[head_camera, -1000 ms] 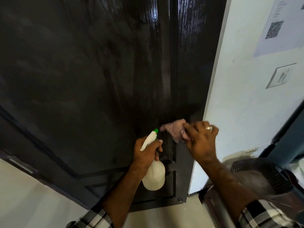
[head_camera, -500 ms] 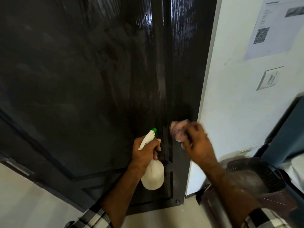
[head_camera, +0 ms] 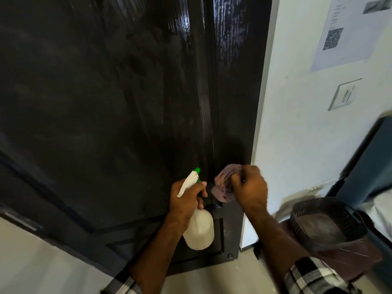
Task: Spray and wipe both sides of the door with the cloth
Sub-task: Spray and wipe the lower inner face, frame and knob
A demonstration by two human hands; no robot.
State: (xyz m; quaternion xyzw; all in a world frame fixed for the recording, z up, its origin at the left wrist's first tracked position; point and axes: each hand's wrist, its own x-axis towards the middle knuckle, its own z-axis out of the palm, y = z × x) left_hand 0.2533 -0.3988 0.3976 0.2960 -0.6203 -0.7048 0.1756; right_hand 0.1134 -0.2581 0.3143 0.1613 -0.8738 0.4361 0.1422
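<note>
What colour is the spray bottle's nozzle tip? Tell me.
Green, on the spray bottle seen in the head view.

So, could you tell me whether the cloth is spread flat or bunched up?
Bunched up: the cloth is crumpled in the right hand, against the door.

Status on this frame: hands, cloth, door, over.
Left hand grips spray bottle. Right hand holds cloth against dark door, low near its edge. Nothing in the way.

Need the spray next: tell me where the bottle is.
In the head view, low centre: the left hand grips the bottle against the door, left of the cloth.
</note>
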